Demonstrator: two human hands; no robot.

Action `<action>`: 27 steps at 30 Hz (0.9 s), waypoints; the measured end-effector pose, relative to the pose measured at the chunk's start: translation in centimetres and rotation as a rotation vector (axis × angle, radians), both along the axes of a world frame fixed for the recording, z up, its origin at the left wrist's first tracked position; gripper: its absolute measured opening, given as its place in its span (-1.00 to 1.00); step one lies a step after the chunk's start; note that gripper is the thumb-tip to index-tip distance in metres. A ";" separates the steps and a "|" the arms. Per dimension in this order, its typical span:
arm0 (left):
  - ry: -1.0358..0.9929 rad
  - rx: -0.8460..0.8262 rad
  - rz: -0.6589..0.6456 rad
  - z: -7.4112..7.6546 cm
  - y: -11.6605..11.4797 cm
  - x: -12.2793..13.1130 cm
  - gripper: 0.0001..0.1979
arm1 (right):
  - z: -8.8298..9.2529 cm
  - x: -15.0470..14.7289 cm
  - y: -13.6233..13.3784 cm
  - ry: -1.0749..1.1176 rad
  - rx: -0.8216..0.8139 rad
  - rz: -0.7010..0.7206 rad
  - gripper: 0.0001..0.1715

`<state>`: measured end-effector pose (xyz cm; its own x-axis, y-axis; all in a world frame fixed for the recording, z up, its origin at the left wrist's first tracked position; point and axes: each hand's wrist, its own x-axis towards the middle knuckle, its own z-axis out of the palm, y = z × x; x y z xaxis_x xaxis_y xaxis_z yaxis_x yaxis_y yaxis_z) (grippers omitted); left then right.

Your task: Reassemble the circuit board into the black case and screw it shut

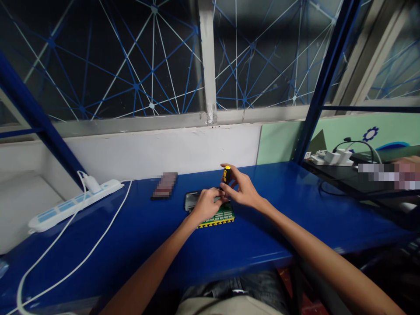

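My right hand [242, 187] grips a screwdriver [226, 174] with a black and yellow handle, standing nearly upright. Its lower end is hidden behind my fingers. Below it, a green circuit board [226, 213] with a yellow front edge lies on the blue table. My left hand [207, 204] rests over the board, its fingers bent and pressed together close to the screwdriver's lower end. What those fingertips pinch is hidden. Behind my left hand a dark grey plastic case [191, 200] shows in part, next to the board.
A blurred flat dark object [164, 186] lies left of the case. A white power strip [77, 205] with a plug and a trailing white cord is on the blue table [138, 236] at left. Another person's hand [408, 168] shows at far right, near chargers [337, 156] and cables.
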<state>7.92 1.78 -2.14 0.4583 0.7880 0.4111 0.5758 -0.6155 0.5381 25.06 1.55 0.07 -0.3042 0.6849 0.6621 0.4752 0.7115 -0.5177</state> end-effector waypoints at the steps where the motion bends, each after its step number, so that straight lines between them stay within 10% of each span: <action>1: 0.004 -0.003 -0.003 0.0 0.0 0.0 -0.87 | 0.0 0.0 0.0 0.005 -0.003 0.000 -0.31; 27: 0.052 0.059 0.012 0.2 -0.1 -0.2 -0.86 | -0.1 0.0 0.3 0.054 0.056 0.012 -0.32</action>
<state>7.76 1.68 -1.91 0.4709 0.7687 0.4329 0.6096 -0.6382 0.4701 25.02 1.89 -0.07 -0.2749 0.6430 0.7149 0.4385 0.7455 -0.5019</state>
